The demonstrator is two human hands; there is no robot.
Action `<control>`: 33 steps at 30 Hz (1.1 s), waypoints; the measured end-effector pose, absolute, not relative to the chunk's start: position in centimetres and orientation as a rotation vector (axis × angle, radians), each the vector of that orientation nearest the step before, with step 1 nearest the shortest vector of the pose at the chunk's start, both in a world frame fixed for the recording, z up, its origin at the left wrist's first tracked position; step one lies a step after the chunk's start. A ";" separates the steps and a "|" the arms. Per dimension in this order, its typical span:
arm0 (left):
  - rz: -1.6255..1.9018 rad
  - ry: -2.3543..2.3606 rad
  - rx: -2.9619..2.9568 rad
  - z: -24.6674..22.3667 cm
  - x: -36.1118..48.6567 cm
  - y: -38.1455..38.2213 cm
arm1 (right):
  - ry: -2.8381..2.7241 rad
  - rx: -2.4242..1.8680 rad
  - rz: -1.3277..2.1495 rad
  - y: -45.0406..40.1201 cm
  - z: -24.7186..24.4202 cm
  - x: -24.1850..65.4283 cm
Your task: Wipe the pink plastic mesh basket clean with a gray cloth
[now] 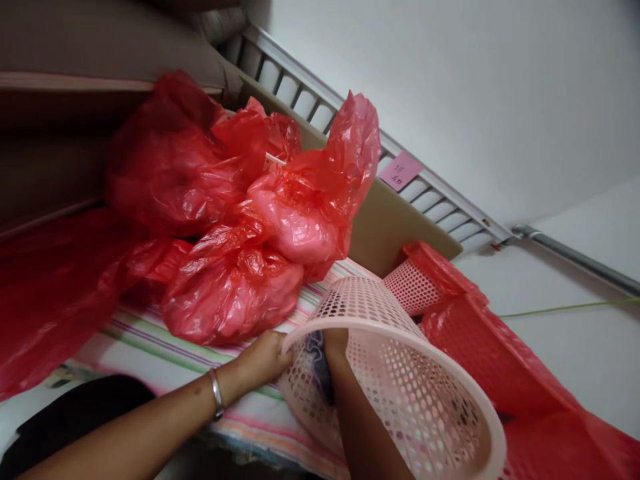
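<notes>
A pink perforated plastic basket lies tipped on its side on the striped bedsheet, its mouth facing me. My left hand, with a silver bangle on the wrist, is closed on the left part of its rim. Through the mouth reaches my right hand, partly hidden behind the upper rim. Against it hangs a dark grey-purple cloth with a ruffled edge, which the hand seems to grip; the fingers are mostly out of sight.
Several red plastic bags, stuffed with something pink, crowd the left and middle of the bed. On the right, another red bag partly covers a second pink basket. Behind stands a metal bed rail bearing a pink note.
</notes>
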State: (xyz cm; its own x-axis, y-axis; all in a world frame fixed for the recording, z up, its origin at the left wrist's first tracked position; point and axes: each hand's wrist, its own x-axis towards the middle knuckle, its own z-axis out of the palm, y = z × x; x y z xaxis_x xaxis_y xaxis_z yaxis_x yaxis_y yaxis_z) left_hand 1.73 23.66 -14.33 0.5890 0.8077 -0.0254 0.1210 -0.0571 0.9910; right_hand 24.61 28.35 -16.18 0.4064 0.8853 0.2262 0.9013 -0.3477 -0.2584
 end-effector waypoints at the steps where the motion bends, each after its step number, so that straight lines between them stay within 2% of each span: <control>1: 0.684 0.819 1.567 -14.1 1.3 24.1 | -1.534 -2.347 -0.044 28.6 -16.1 24.2; 6: 0.693 0.825 1.614 -13.9 0.5 24.6 | -1.469 -2.456 0.042 28.3 -15.1 22.2; 11: 0.709 0.838 1.644 -14.1 0.7 24.4 | -1.511 -2.501 0.064 23.2 -14.7 18.1; 16: 0.721 0.838 1.650 -14.2 0.7 24.2 | -1.746 -2.363 0.048 16.4 -15.1 14.1; 19: 0.727 0.848 1.661 -14.3 0.6 24.0 | -1.837 -2.282 0.077 15.1 -14.9 13.9; 27: 0.680 0.854 1.697 -14.9 0.8 24.4 | -1.643 -2.667 -0.072 23.3 -14.3 19.5; 33: 0.645 0.865 1.696 -14.1 0.5 24.4 | -1.623 -2.709 -0.016 28.1 -14.2 23.8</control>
